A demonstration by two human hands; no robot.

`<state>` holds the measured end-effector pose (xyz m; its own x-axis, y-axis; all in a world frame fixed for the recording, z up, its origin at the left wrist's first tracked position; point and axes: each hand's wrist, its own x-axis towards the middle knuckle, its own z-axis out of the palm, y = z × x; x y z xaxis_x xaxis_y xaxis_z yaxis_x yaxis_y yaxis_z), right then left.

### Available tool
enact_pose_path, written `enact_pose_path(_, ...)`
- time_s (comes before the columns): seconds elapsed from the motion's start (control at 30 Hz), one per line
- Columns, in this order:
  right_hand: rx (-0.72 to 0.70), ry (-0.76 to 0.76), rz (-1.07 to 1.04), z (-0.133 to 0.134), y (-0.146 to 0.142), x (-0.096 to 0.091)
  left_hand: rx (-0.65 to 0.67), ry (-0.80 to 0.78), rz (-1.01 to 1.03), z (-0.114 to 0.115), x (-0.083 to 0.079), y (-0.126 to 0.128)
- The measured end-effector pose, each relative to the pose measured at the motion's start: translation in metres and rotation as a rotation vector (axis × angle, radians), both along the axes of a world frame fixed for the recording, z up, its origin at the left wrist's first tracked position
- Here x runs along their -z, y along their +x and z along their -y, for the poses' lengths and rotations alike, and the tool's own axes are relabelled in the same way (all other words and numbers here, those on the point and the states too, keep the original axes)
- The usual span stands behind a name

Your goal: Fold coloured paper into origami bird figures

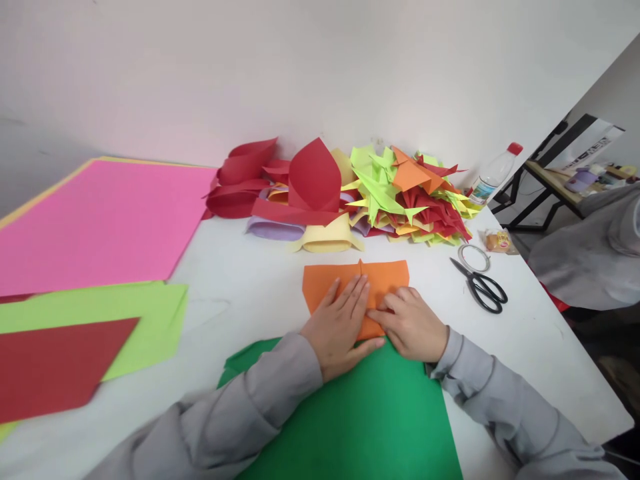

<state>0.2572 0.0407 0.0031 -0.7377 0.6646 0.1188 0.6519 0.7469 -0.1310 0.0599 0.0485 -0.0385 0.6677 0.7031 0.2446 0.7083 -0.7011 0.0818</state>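
Observation:
A folded piece of orange paper [390, 270] lies in front of me, with a crease up its middle and a small point at the top edge. My left hand [337, 328] rests flat on it, fingers stretched out. My right hand [413, 325] has its fingers curled and its thumb and forefinger pinching at the paper's lower right part, beside my left fingers. Their tips partly hide the fold there. Beneath both hands, a large green sheet [370, 413] reaches toward me and covers the near side of the table.
Black scissors [483, 287] and a tape roll [474, 258] lie at right, near a wrapped snack [499, 241] and a bottle [493, 177]. Folded paper shapes [315, 177] pile against the wall. Coloured sheets [115, 227] spread at left. Another person's grey clothing [585, 250] shows beyond the table [540, 360].

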Motion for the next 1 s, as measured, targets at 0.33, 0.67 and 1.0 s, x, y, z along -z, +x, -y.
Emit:
enact_pose_path(0.33, -0.025, 0.047, 0.043, 0.001, 0.001, 0.002, 0.061, 0.166, 0.039, 0.009, 0.017, -0.023)
enact_pose_path(0.67, -0.023, 0.058, 0.026, 0.001, 0.001, 0.005, 0.056, 0.129, 0.006, 0.020, 0.009, -0.034)
enact_pose_path(1.0, -0.020, 0.057, 0.017, 0.001, 0.002, 0.006, 0.133, 0.142, 0.022, 0.032, 0.000, -0.040)
